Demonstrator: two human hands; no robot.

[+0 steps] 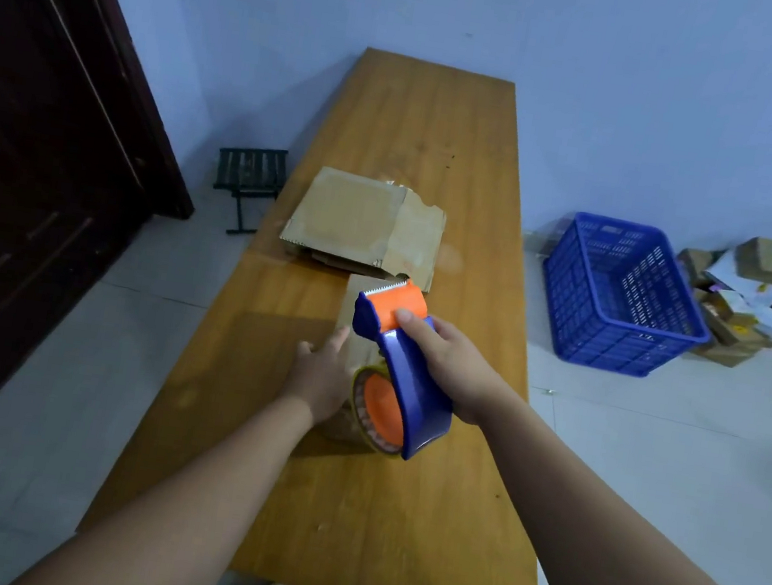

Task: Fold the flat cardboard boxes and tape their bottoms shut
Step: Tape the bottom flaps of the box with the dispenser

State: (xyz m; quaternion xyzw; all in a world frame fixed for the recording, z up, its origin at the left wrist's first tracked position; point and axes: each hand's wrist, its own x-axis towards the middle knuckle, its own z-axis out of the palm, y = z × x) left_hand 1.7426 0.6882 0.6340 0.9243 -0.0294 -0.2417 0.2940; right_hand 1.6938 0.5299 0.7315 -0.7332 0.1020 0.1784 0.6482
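The right hand [451, 361] was closed around the handle of a tape dispenser [400, 368], its index finger lying along the orange plate just behind the toothed cutter. The dispenser was smooth blue plastic with an orange hub, and a roll of clear tape [369, 414] sat on that hub. The left hand [320, 375] lay open and flat, fingers stretched forward, pressing on a small cardboard box [356, 310] that stood on the worktop [392, 516] near the middle of its length. The dispenser was held over this box, its cutter pointing toward the far edge, so most of the box was hidden beneath both hands; only a plain brown panel showed ahead of the fingers.

Just beyond the box, toward the far end and close to the left edge, lay a stack of flat cardboard boxes [359, 219], matte brown, the top sheet creased with a ragged right flap. No writing could be read on it. The worktop was a long board of glossy orange-brown wood grain.

On the pale tiled floor to the right stood a blue plastic crate [621, 295] with perforated walls, and beside it a heap of small parcels [760, 300], their labels too small to read. To the left of the worktop stood a dark slatted stool [252, 174] near a dark wooden door [38, 144].
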